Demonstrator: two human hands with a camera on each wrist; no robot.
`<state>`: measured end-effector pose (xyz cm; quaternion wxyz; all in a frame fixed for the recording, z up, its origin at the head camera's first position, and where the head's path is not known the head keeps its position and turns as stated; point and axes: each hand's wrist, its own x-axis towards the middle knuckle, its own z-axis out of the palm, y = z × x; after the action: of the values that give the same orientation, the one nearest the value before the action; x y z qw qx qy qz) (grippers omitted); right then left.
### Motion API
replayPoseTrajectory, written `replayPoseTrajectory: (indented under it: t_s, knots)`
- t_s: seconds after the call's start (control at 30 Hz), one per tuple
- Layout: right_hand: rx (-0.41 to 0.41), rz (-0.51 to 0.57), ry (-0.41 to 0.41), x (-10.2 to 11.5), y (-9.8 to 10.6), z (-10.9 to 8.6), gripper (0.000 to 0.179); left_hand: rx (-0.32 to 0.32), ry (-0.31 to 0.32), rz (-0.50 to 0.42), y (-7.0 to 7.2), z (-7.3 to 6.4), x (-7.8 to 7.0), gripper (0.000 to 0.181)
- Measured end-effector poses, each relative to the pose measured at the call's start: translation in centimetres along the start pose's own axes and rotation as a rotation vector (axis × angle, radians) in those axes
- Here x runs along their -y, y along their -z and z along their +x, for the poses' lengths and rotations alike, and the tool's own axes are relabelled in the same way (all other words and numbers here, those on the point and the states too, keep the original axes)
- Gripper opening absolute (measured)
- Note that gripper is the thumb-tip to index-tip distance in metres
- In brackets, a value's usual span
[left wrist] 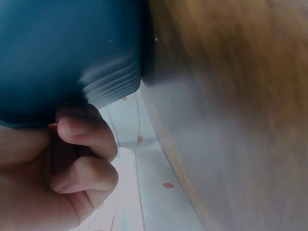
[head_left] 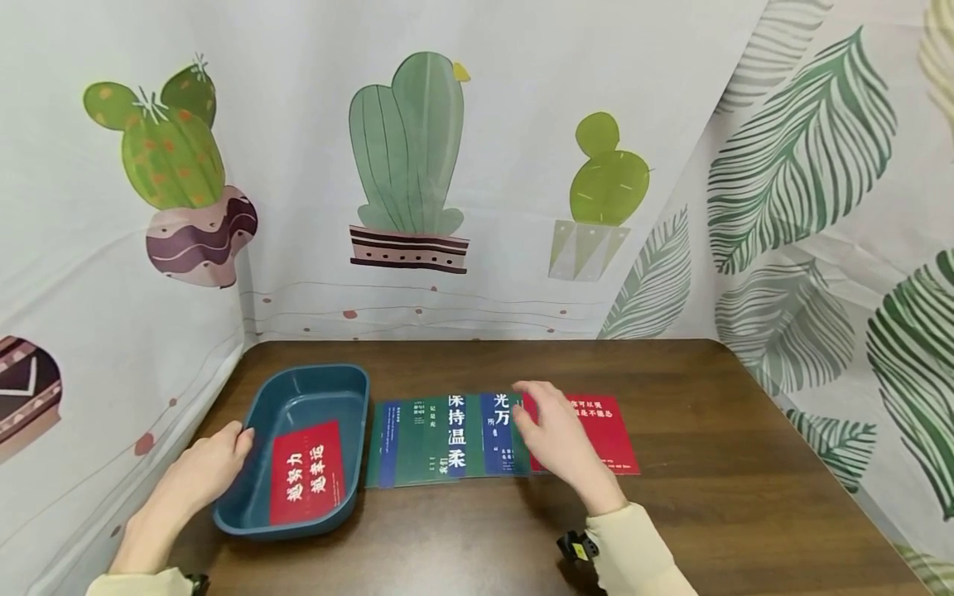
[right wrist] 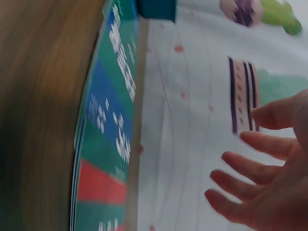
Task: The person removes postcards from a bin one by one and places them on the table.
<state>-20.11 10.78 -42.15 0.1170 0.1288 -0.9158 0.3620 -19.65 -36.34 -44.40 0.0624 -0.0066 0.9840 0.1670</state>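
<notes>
My left hand (head_left: 204, 468) grips the left rim of a blue plastic basin (head_left: 320, 407), its fingers curled at the rim in the left wrist view. Inside the basin lies a red card (head_left: 305, 472) with white Chinese characters. My right hand (head_left: 557, 434) hovers over a row of overlapping printed cards, fingers spread and holding nothing, as the right wrist view shows. In that row are a green card (head_left: 413, 447), a blue card (head_left: 495, 451) and, at the right end, a red card (head_left: 611, 430). My right hand hides part of the row.
The brown wooden table (head_left: 701, 497) carries the basin at its left, with the card row just right of it. Behind and at both sides hangs a white cloth (head_left: 298, 207) printed with cacti and leaves.
</notes>
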Motion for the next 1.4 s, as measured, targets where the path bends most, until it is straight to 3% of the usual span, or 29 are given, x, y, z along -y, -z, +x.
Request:
replayPoseTrajectory:
  t_s: [0.13, 0.27, 0.5, 0.73, 0.83, 1.03, 1.13, 1.4]
  knots:
    - [0.063, 0.041, 0.104, 2.1, -2.5, 1.1, 0.041, -0.019, 0.001, 0.004, 0.1, 0.0, 0.0, 0.039]
    - [0.136, 0.116, 0.156, 4.5, -5.3, 1.9, 0.045, -0.018, 0.005, 0.003, 0.0, -0.1, 0.0, 0.041]
    - [0.172, 0.296, 0.167, 9.9, -9.3, 2.7, 0.046, -0.011, -0.001, -0.003, -0.3, -0.2, 0.2, 0.04]
    - [0.225, 0.405, 0.192, 14.6, -12.6, 2.5, 0.042, -0.027, -0.006, -0.001, -0.4, -0.1, 0.4, 0.039]
    - [0.283, 0.484, 0.133, 15.9, -14.2, 2.2, 0.042, -0.037, -0.009, 0.0, -0.5, 0.0, 0.4, 0.038]
    - [0.39, 0.637, -0.109, 17.5, -17.5, 1.7, 0.037, -0.065, -0.027, -0.002, -0.5, 0.1, 0.4, 0.035]
    - [0.408, 0.658, -0.221, 18.2, -19.0, 1.6, 0.035, -0.067, -0.027, 0.003, -0.5, 0.0, 0.4, 0.034]
    - [0.223, 0.485, -0.378, 19.3, -21.0, 2.6, 0.044, -0.061, -0.017, 0.009, -0.3, 0.0, 0.3, 0.033]
